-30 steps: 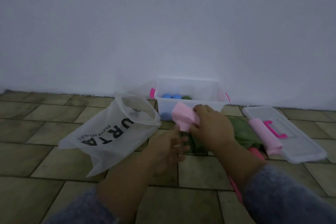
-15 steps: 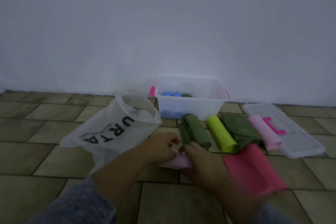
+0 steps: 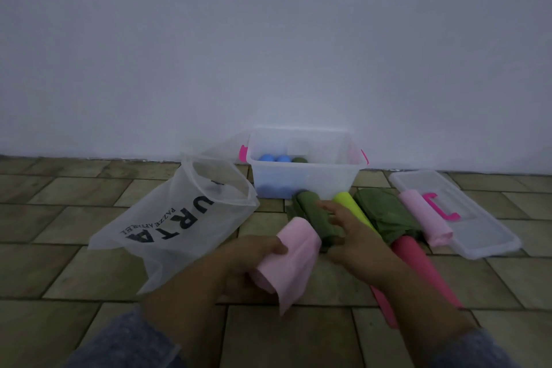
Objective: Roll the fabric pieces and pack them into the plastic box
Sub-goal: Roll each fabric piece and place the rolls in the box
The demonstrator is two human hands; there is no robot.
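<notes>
The left grip [image 3: 251, 263] clutches a pink cloth [image 3: 294, 248]. Beside it, the right grip [image 3: 355, 240] spreads loose, holding nothing.

Plain white wall [image 3: 268, 39], bare and evenly toned, filling the upper half of the view. It meets the floor [image 3: 59, 266] along a dark seam [image 3: 89, 157] running left to right. The floor is laid with rectangular olive-brown tiles in staggered rows, separated by darker grout lines [image 3: 44, 243]. Lighting is dim and diffuse with a cool bluish cast, and shadows are soft.
</notes>
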